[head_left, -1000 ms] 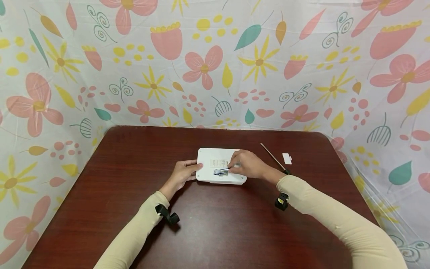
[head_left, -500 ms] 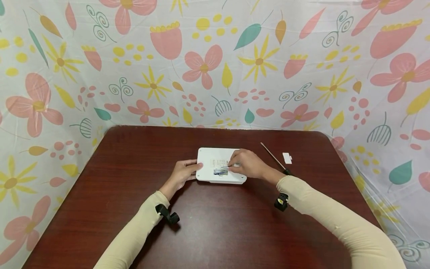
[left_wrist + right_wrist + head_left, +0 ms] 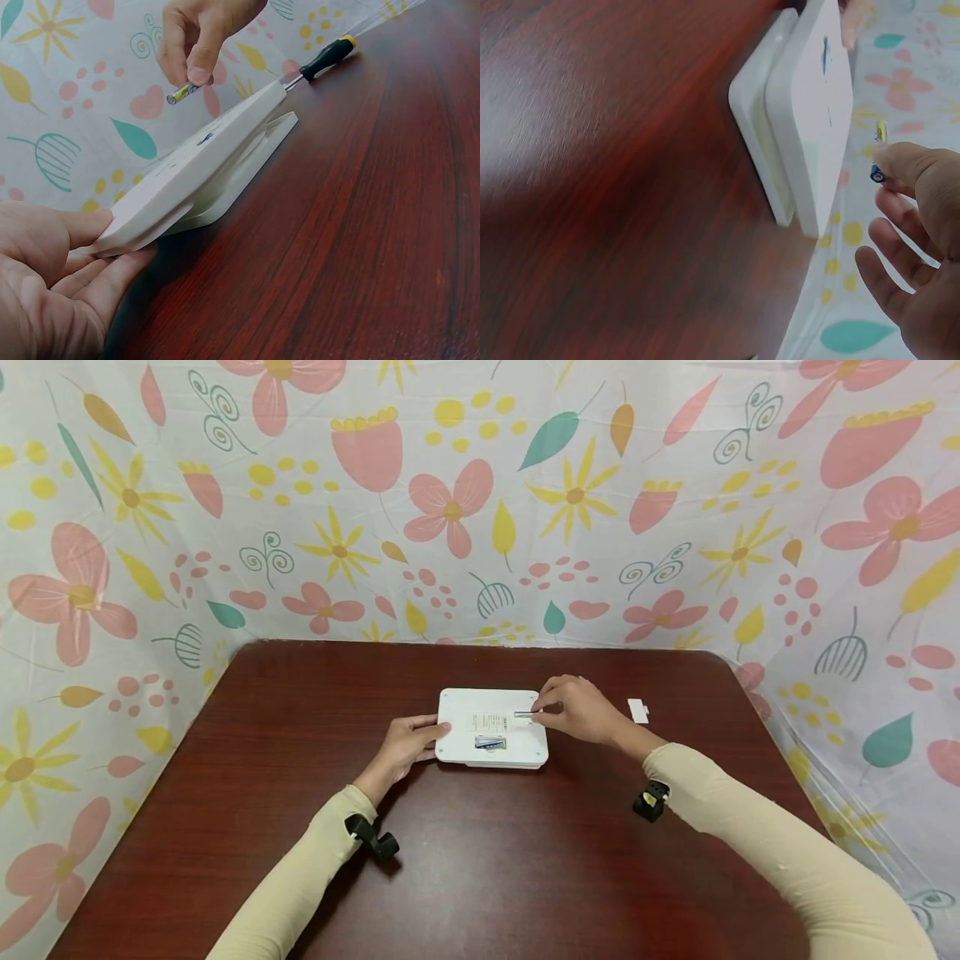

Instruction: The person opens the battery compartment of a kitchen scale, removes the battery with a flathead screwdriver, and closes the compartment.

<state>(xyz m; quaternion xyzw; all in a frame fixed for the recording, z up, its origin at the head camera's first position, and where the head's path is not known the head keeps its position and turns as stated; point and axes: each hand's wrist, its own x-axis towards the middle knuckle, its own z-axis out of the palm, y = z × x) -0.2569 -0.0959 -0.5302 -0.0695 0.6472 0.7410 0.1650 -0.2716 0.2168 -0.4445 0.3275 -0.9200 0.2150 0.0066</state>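
Note:
A white flat device (image 3: pixel 457 706) lies with its labelled face up, over the table. In the head view a battery (image 3: pixel 491 743) shows in its small compartment. My left hand (image 3: pixel 405 745) grips the device's left edge, thumb on top and fingers underneath, as the left wrist view also shows. Between thumb and forefinger my right hand (image 3: pixel 581 710) pinches a small battery (image 3: pixel 182 94) above the device's right part. In the right wrist view that hand's other fingers (image 3: pixel 900 251) are spread apart, and the pinched battery shows yellow and blue ends.
A small white battery cover (image 3: pixel 638 710) lies on the dark red table (image 3: pixel 480 860), right of the device. A screwdriver (image 3: pixel 330 56) with a dark green and yellow handle lies beyond the device in the left wrist view. A flowered cloth (image 3: pixel 450 568) hangs behind the table.
My right hand has lifted away from the compartment, up and to the right, with a battery in its pinch. The screwdriver is now hidden in the head view. My left hand stays put.

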